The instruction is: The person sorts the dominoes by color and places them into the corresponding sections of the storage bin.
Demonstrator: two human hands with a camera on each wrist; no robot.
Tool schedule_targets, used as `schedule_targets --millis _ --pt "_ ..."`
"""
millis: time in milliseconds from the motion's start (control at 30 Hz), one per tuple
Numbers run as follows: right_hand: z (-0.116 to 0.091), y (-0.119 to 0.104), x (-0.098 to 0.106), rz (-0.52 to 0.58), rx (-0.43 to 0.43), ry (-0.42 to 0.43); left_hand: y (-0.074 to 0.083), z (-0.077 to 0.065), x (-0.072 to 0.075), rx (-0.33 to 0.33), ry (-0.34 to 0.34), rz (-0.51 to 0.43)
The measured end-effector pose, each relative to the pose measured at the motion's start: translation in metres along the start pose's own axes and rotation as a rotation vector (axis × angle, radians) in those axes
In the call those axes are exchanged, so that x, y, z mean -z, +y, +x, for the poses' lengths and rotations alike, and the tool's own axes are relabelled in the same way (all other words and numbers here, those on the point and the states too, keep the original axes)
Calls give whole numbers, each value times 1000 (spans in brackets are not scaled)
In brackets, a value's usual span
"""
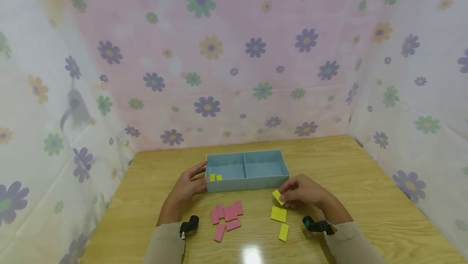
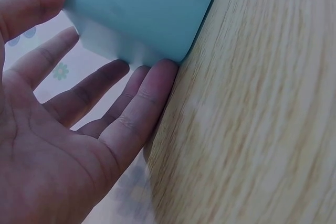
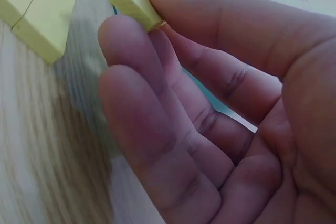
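Note:
My right hand (image 1: 305, 193) pinches a yellow block (image 1: 278, 197) between thumb and fingertips, just in front of the blue box's right part. In the right wrist view that yellow block (image 3: 135, 4) shows at the fingertips. The light blue box (image 1: 246, 183) has a divider making two compartments. Two yellow pieces (image 1: 213, 177) stand in its left compartment, by the front wall. My left hand (image 1: 188, 187) touches the box's left end, fingers spread and nearly straight; the left wrist view shows the fingertips (image 2: 163, 72) against the box's lower edge.
Two yellow blocks (image 1: 279, 214) lie side by side below my right hand, with another yellow block (image 1: 283, 232) nearer me. Several pink blocks (image 1: 230, 213) lie in front of the box on the wooden table (image 1: 146, 187). A flowered cloth (image 1: 234, 69) hangs behind and at both sides.

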State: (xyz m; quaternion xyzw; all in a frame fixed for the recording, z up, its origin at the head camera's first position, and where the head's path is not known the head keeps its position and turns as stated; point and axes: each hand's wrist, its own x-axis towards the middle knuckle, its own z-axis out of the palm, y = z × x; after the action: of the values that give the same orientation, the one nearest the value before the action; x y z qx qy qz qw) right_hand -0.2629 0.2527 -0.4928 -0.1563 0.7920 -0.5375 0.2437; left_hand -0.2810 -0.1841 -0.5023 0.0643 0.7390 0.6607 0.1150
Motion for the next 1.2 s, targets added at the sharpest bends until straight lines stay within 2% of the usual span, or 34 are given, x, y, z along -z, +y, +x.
schedule_targets --millis 333,600,867,1100,1200 --pt "5 -15 0 -13 39 -11 -2 1 1 -8 1 9" --pt "14 -31 -2 -56 30 31 -2 0 0 -5 18 8" --pt "24 -48 -8 -23 20 88 -3 3 2 -3 4 14" --pt "40 -63 -19 -38 8 180 -2 1 1 1 12 13" --pt "47 -70 -23 -35 -1 192 -1 2 1 4 14 8"
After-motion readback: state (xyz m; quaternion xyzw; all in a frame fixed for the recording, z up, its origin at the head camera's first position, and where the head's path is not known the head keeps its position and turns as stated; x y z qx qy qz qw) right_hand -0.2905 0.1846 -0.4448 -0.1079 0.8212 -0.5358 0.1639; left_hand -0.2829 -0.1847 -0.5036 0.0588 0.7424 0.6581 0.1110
